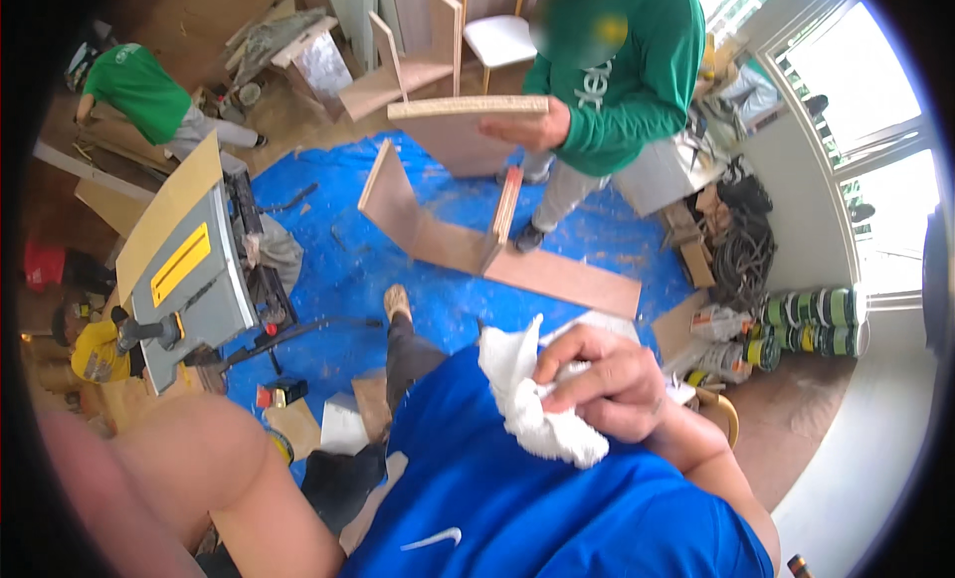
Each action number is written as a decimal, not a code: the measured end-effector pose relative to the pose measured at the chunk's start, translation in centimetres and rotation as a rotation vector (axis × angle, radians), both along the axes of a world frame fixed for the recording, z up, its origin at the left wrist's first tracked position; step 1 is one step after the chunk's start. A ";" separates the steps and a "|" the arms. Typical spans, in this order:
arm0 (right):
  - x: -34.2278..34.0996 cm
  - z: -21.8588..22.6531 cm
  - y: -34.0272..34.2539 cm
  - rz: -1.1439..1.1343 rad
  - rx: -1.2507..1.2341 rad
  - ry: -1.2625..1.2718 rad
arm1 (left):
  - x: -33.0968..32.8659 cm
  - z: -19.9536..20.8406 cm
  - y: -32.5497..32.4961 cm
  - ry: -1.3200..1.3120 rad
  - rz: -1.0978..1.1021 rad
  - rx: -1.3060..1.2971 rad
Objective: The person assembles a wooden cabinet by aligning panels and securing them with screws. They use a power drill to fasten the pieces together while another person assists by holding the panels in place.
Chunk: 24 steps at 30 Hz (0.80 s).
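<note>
In front of my blue shirt, my right hand (609,387) pinches a crumpled white cloth (532,419) between thumb and fingers. One corner of the cloth sticks up, and its lower end hangs against the shirt. My left arm (214,459) is bent and raised close at the lower left, blurred near the rim. The left hand itself lies outside the picture. Across from me, a person in a green long-sleeved top holds a wooden board (458,135) with a pale edge.
A joined wooden board frame (448,242) lies on the blue tarp (328,250) ahead. To the left stands a grey table saw (224,304). Green-banded rolls (816,319) and coiled cables (736,245) lie right. Other people work at the left.
</note>
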State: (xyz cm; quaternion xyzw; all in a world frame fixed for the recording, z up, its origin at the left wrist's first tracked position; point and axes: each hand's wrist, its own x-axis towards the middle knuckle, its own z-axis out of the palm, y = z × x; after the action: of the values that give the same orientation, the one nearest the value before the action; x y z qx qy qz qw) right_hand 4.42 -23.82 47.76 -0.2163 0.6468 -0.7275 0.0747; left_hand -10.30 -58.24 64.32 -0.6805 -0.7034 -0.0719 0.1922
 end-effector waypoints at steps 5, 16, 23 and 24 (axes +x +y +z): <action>-0.1 0.3 -0.6 -0.180 0.171 0.116 | -1.5 -3.7 3.1 -0.407 0.063 0.190; -3.9 -5.3 -1.6 -0.486 0.648 0.180 | 5.0 -27.2 15.1 -2.202 0.350 0.777; 2.1 7.9 4.3 -0.462 -0.489 0.402 | -1.7 -28.6 10.6 -2.214 0.540 1.069; 1.4 10.1 4.5 -0.343 -0.447 0.469 | -2.7 -28.6 9.1 -2.224 0.511 1.098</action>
State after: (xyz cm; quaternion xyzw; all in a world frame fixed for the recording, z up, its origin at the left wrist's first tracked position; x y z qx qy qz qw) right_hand 5.84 -19.32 57.83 -0.2764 0.4982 -0.7836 -0.2478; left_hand -13.03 -49.09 35.73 0.0711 -0.4733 -0.8456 -0.2363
